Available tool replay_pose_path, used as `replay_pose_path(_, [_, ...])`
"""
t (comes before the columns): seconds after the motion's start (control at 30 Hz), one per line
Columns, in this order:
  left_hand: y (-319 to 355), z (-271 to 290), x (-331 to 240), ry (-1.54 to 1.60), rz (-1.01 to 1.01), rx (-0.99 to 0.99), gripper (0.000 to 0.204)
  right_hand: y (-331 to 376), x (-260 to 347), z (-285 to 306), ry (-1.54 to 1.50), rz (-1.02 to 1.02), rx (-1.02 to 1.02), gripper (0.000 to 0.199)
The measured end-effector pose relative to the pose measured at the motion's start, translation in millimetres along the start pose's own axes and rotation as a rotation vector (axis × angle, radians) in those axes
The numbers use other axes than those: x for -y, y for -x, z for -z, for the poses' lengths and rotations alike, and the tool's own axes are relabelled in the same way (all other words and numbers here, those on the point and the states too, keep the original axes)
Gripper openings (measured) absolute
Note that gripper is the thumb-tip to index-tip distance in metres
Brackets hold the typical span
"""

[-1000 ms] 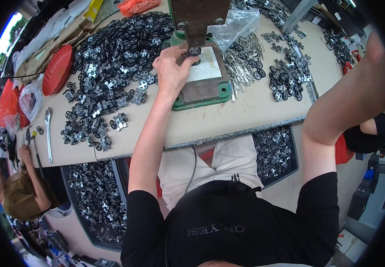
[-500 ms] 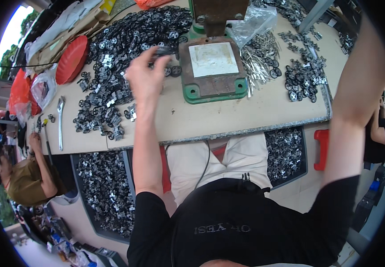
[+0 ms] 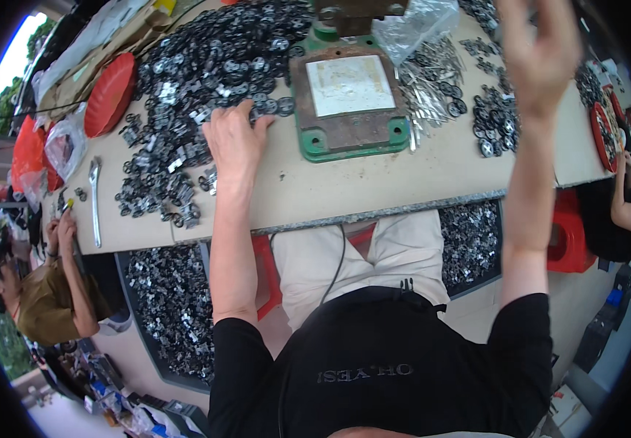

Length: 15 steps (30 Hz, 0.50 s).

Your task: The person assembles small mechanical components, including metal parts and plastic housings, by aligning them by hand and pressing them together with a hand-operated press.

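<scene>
Head view looks down on a pale worktop (image 3: 374,182) whose near edge runs across the middle of the picture. On it the left hand (image 3: 234,142) lies palm down with fingers spread, its fingertips (image 3: 246,113) touching the near rim of a large heap of small black and silver metal parts (image 3: 199,80) that covers the far left part of the worktop; whether it has picked any part up cannot be told. Just right of that hand stands a green-based press plate (image 3: 350,102) with a pale square on top, close to the far edge. The right hand (image 3: 542,55) is raised in the air above the right end of the worktop, fingers loosely curled and holding nothing that shows. Under it lies a smaller scatter of round black parts (image 3: 494,117), and beside the plate a bundle of thin silver pieces (image 3: 425,80). A red bowl (image 3: 110,93) and a wrench (image 3: 95,197) lie towards the left end.
</scene>
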<state>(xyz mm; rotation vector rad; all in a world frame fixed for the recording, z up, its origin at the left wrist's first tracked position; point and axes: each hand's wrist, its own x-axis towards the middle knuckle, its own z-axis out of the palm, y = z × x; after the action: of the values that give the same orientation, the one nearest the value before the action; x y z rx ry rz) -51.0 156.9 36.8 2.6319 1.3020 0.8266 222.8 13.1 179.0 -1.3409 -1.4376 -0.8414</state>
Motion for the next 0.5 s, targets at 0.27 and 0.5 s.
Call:
replay_pose_path(0.27, [1,-18,4,-0.142,-0.045,0.023,0.023,143,-10,19,-0.115,-0.746,0.666,0.015])
replay_pose_path(0.5, [-2,-25,2,-0.015,-0.067,-0.102,0.018,145,-8,-1,-0.010,-0.777,0.923,0.014])
